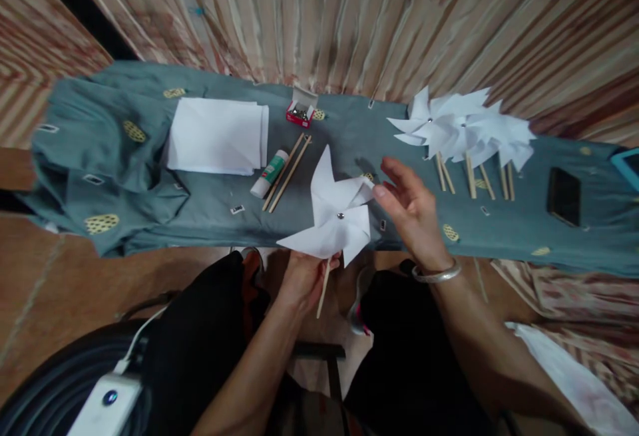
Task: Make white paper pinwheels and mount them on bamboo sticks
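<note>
A white paper pinwheel [327, 213] with a silver pin at its centre faces up in front of me, over the front edge of the cloth. My left hand [304, 277] is closed around its wooden stick [324, 289], just below the paper blades, which hide part of the fingers. At the pinwheel's right side, my right hand [412, 206] has its fingers apart, with the thumb close to the tip of one blade. Whether the thumb touches the paper I cannot tell. A silver bangle [438, 274] circles my right wrist.
On the green cloth [344, 106] lie folded white sheets [217, 135], a glue stick [269, 174], two wooden sticks [290, 173] and an open red box of pins [300, 115]. Several finished pinwheels [464, 126] overlap at the right, beside a dark phone [564, 196]. A curtain [319, 23] hangs behind.
</note>
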`<state>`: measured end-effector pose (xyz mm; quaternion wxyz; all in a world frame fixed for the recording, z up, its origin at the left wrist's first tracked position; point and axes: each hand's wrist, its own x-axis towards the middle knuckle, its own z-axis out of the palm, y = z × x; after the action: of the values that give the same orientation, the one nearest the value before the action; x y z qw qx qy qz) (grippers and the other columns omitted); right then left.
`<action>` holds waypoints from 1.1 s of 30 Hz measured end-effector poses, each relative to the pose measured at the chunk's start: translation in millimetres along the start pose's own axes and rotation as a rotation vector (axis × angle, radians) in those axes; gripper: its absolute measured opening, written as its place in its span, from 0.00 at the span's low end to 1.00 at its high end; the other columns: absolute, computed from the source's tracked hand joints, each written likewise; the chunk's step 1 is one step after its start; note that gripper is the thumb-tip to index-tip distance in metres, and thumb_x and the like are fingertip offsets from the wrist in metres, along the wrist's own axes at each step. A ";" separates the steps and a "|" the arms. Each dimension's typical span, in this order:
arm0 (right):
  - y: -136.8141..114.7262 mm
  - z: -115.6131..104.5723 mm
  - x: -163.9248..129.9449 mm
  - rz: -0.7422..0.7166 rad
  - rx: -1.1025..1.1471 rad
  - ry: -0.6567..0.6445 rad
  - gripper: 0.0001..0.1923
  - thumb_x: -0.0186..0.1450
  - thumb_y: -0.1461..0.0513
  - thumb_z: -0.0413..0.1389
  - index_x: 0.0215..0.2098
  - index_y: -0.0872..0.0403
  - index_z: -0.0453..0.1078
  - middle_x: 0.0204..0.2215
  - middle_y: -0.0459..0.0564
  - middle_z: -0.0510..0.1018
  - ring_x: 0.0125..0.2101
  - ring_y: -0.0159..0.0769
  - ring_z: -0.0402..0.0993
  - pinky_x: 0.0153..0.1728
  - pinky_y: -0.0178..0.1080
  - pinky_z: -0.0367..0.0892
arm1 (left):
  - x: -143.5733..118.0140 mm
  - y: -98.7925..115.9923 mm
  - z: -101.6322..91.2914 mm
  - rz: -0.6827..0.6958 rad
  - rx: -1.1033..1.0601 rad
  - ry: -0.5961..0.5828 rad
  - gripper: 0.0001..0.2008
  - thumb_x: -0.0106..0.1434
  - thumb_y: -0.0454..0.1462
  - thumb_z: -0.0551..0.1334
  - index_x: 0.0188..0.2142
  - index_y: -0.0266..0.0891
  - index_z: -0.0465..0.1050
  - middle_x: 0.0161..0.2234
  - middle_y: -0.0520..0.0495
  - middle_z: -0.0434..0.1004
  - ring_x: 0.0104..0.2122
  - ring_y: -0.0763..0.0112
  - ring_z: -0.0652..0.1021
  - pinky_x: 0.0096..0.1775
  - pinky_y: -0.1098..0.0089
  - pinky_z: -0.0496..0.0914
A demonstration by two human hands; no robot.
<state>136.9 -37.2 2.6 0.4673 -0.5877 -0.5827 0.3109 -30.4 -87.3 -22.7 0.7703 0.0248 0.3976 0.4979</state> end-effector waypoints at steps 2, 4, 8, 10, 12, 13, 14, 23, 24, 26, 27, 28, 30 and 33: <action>2.3 0.6 -3.4 0.097 0.076 0.017 0.34 0.58 0.44 0.62 0.58 0.46 0.65 0.63 0.53 0.65 0.63 0.48 0.60 0.63 0.58 0.57 | -0.1 1.3 0.9 0.022 -0.001 0.001 0.22 0.35 0.32 0.76 0.31 0.36 0.74 0.22 0.52 0.75 0.21 0.78 0.71 0.21 0.78 0.60; 3.8 2.4 -8.3 0.211 0.164 0.019 0.38 0.55 0.43 0.63 0.59 0.47 0.64 0.64 0.54 0.64 0.64 0.49 0.59 0.64 0.57 0.55 | -0.3 3.1 1.8 0.046 0.000 0.016 0.21 0.34 0.33 0.77 0.30 0.36 0.74 0.23 0.52 0.75 0.20 0.79 0.70 0.21 0.78 0.60; -0.2 5.0 -19.1 0.385 0.277 -0.128 0.35 0.52 0.41 0.64 0.53 0.47 0.69 0.60 0.53 0.70 0.62 0.48 0.63 0.64 0.56 0.55 | -1.8 7.6 2.1 0.114 0.022 0.034 0.21 0.34 0.35 0.78 0.30 0.35 0.75 0.24 0.53 0.76 0.22 0.78 0.71 0.22 0.77 0.63; -4.7 4.2 -21.9 0.412 0.288 -0.201 0.31 0.53 0.41 0.64 0.49 0.48 0.72 0.56 0.52 0.74 0.59 0.48 0.67 0.64 0.56 0.55 | -3.0 9.9 2.0 0.144 0.046 0.035 0.20 0.36 0.35 0.77 0.30 0.35 0.75 0.25 0.53 0.76 0.23 0.77 0.71 0.23 0.77 0.64; -9.2 2.6 -22.2 0.400 0.300 -0.202 0.31 0.51 0.42 0.65 0.48 0.48 0.73 0.55 0.52 0.76 0.57 0.48 0.69 0.64 0.55 0.55 | -4.5 12.0 3.4 0.174 0.074 0.037 0.20 0.37 0.36 0.77 0.29 0.35 0.75 0.25 0.53 0.75 0.23 0.77 0.71 0.22 0.76 0.63; -11.2 1.7 -21.8 0.383 0.318 -0.192 0.32 0.50 0.43 0.66 0.48 0.48 0.73 0.55 0.51 0.75 0.57 0.48 0.69 0.63 0.55 0.56 | -5.4 12.9 5.1 0.189 0.093 0.034 0.19 0.37 0.36 0.77 0.30 0.36 0.74 0.25 0.53 0.75 0.22 0.77 0.71 0.22 0.76 0.63; -13.1 1.1 -21.2 0.364 0.350 -0.203 0.32 0.49 0.44 0.67 0.48 0.47 0.73 0.56 0.51 0.75 0.57 0.48 0.69 0.63 0.54 0.57 | -6.4 13.7 7.6 0.203 0.116 0.026 0.19 0.37 0.36 0.77 0.30 0.36 0.74 0.24 0.53 0.75 0.23 0.76 0.71 0.23 0.76 0.63; -24.3 4.5 -17.6 0.454 0.818 -0.234 0.23 0.44 0.54 0.73 0.36 0.52 0.77 0.35 0.46 0.84 0.35 0.36 0.79 0.40 0.37 0.71 | -1.9 10.7 31.7 0.238 0.315 -0.058 0.18 0.41 0.40 0.73 0.33 0.41 0.74 0.30 0.50 0.79 0.31 0.67 0.76 0.31 0.70 0.69; -24.3 4.3 -16.4 0.479 0.849 -0.210 0.23 0.42 0.55 0.74 0.34 0.52 0.78 0.33 0.45 0.84 0.32 0.34 0.78 0.38 0.36 0.71 | 1.2 9.6 32.3 0.226 0.329 -0.057 0.17 0.41 0.40 0.73 0.32 0.41 0.74 0.29 0.50 0.78 0.31 0.66 0.76 0.31 0.70 0.69; -23.5 3.1 -13.4 0.522 0.881 -0.180 0.22 0.40 0.56 0.74 0.32 0.52 0.78 0.30 0.44 0.84 0.28 0.31 0.77 0.34 0.34 0.71 | 8.4 7.7 32.3 0.222 0.352 -0.076 0.16 0.41 0.40 0.73 0.30 0.40 0.74 0.26 0.51 0.76 0.30 0.67 0.75 0.30 0.71 0.68; -22.8 2.3 -11.8 0.535 0.885 -0.169 0.21 0.39 0.57 0.75 0.30 0.53 0.78 0.29 0.44 0.84 0.27 0.31 0.76 0.33 0.34 0.70 | 12.2 6.9 31.7 0.225 0.363 -0.090 0.15 0.42 0.40 0.73 0.29 0.40 0.74 0.24 0.52 0.75 0.28 0.69 0.74 0.29 0.72 0.67; -22.1 1.5 -10.3 0.544 0.885 -0.157 0.20 0.39 0.57 0.75 0.30 0.53 0.78 0.28 0.44 0.84 0.26 0.30 0.76 0.32 0.34 0.70 | 15.9 6.1 30.7 0.226 0.375 -0.104 0.14 0.42 0.40 0.73 0.28 0.39 0.74 0.23 0.53 0.74 0.26 0.71 0.73 0.28 0.73 0.66; -20.4 0.5 -7.9 0.557 0.881 -0.138 0.20 0.39 0.57 0.75 0.28 0.53 0.78 0.27 0.45 0.84 0.25 0.30 0.76 0.31 0.34 0.70 | 22.5 4.5 28.0 0.223 0.396 -0.125 0.12 0.45 0.40 0.72 0.27 0.39 0.74 0.22 0.53 0.73 0.24 0.73 0.70 0.27 0.73 0.64; -18.2 1.5 -6.5 0.589 0.868 -0.114 0.19 0.38 0.57 0.75 0.27 0.54 0.78 0.25 0.45 0.83 0.23 0.30 0.75 0.29 0.34 0.70 | 28.3 2.6 23.9 0.199 0.398 -0.157 0.11 0.46 0.41 0.72 0.27 0.38 0.76 0.23 0.52 0.74 0.23 0.74 0.70 0.27 0.73 0.64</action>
<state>127.5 -45.3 17.5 0.5280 -0.4610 -0.2349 0.6734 -11.8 -55.2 -21.9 0.7258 0.2537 0.4225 0.4800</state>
